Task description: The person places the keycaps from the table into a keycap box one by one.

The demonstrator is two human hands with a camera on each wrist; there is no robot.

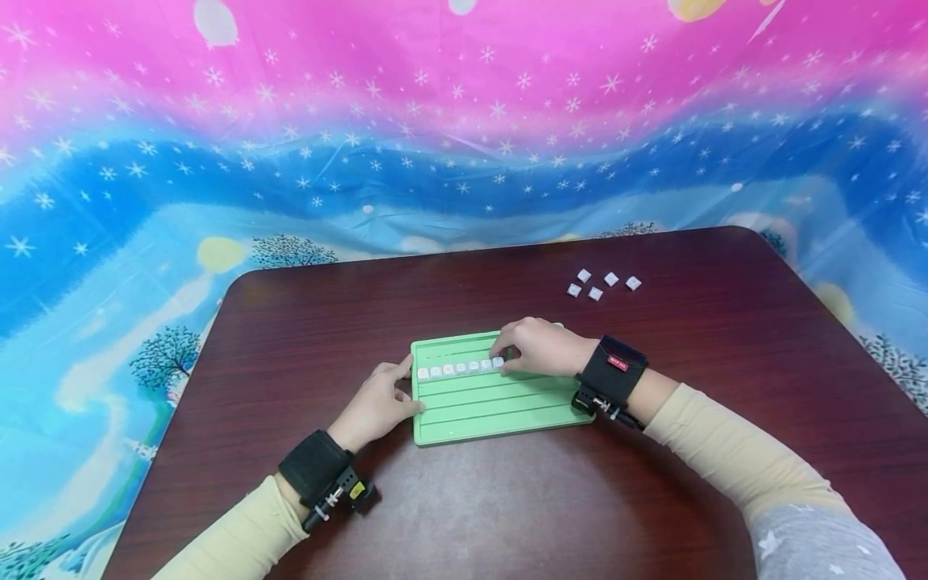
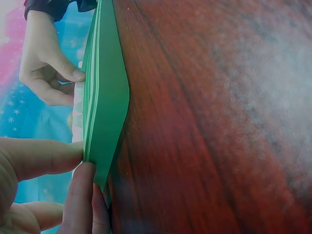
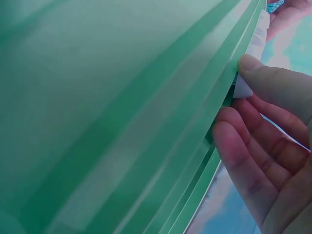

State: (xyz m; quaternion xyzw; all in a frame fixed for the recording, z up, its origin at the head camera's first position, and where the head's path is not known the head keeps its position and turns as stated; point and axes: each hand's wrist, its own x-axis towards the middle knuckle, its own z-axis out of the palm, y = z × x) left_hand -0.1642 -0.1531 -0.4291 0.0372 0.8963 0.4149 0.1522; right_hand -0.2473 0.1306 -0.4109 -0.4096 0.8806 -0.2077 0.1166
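Note:
A light green ridged tray (image 1: 500, 411) lies on the table, with a row of small white square tiles (image 1: 460, 368) set along one of its upper grooves, starting at the left edge. My left hand (image 1: 377, 403) grips the tray's left edge between thumb and fingers, as the left wrist view shows at the green rim (image 2: 109, 97). Over the tray's upper middle, my right hand (image 1: 547, 348) pinches the white tile (image 1: 498, 363) at the row's right end. In the right wrist view the thumb presses that tile (image 3: 242, 88), while its far side is hidden by the fingers.
Several loose white tiles (image 1: 595, 294) lie toward the back right of the dark brown table (image 1: 507, 499). A patterned pink and blue cloth (image 1: 464, 145) hangs behind the table. Each wrist carries a black strap (image 1: 612, 372) with a small camera.

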